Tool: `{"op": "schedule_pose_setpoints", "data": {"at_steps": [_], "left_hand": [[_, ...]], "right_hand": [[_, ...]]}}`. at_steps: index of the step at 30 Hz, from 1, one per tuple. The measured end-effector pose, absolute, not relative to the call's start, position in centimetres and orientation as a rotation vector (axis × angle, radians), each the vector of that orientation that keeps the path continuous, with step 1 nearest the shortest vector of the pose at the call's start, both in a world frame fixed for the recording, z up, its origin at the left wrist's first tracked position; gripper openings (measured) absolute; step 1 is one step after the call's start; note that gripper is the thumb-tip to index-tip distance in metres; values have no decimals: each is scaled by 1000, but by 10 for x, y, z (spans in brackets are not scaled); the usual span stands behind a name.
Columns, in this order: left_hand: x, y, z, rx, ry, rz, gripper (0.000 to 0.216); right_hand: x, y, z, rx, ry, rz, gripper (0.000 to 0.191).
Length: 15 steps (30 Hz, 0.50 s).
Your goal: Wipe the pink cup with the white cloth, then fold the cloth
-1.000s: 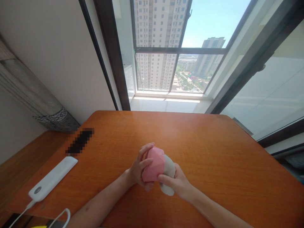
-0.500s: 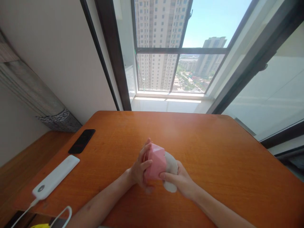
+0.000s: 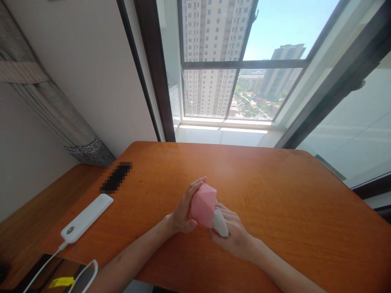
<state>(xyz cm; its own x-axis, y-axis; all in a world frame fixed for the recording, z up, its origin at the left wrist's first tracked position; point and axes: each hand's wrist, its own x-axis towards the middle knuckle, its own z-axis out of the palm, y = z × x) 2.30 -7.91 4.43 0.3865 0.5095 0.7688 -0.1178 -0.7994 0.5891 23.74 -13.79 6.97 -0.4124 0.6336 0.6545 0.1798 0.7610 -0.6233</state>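
A pink faceted object (image 3: pixel 204 204), its kind unclear, is held above the table in front of me. My left hand (image 3: pixel 185 209) is closed around its left side, fingers over the top and thumb below. Against its lower right side sits a whitish piece (image 3: pixel 220 224) with a smooth curved surface. Closed around that piece is my right hand (image 3: pixel 235 232), fingers behind it and thumb at its lower edge. Whether the whitish piece is joined to the pink object or only pressed to it, I cannot tell.
The wooden table (image 3: pixel 275 195) spreads around my hands. At left lie a white power strip (image 3: pixel 87 218) with a cable and a dark, pixelated flat object (image 3: pixel 116 177). A yellow item (image 3: pixel 61 282) shows at lower left. Beyond the far edge is a window (image 3: pixel 232 65).
My left fingers have shifted round the pink object, which has turned. My right hand has rolled over, and less of the whitish piece shows. The view has swung slightly left.
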Motion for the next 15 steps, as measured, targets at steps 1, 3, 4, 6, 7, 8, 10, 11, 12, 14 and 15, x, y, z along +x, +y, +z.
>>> {"op": "schedule_pose_setpoints", "data": {"at_steps": [1, 3, 4, 6, 7, 8, 10, 11, 12, 14, 15], "left_hand": [[12, -75, 53, 2125, 429, 1376, 95], [-21, -61, 73, 2136, 847, 1386, 69], [-44, -51, 82, 2144, 1121, 1368, 57], [-99, -31, 95, 2126, 1648, 1353, 48], [-129, -22, 98, 2104, 1905, 1272, 53], [-161, -14, 99, 2023, 2157, 1160, 61], [-219, -3, 94, 1730, 2534, 908, 90], [-244, 1, 89, 1609, 2625, 771, 106], [-265, 4, 83, 1528, 2676, 664, 119], [-294, 9, 71, 1449, 2656, 497, 136], [-303, 11, 66, 1414, 2629, 450, 140]], "right_hand": [[239, -141, 72, -746, -1808, 829, 21], [244, -144, 78, -939, -1403, 1309, 28], [246, -144, 81, -968, -1213, 1487, 35], [250, -141, 87, -946, -941, 1662, 45], [251, -138, 89, -934, -861, 1685, 46], [253, -136, 90, -929, -809, 1691, 46], [254, -130, 91, -930, -744, 1684, 48], [255, -128, 91, -926, -718, 1683, 50], [255, -125, 89, -915, -693, 1688, 51], [256, -120, 84, -879, -639, 1709, 51], [257, -118, 81, -861, -611, 1724, 51]]}}
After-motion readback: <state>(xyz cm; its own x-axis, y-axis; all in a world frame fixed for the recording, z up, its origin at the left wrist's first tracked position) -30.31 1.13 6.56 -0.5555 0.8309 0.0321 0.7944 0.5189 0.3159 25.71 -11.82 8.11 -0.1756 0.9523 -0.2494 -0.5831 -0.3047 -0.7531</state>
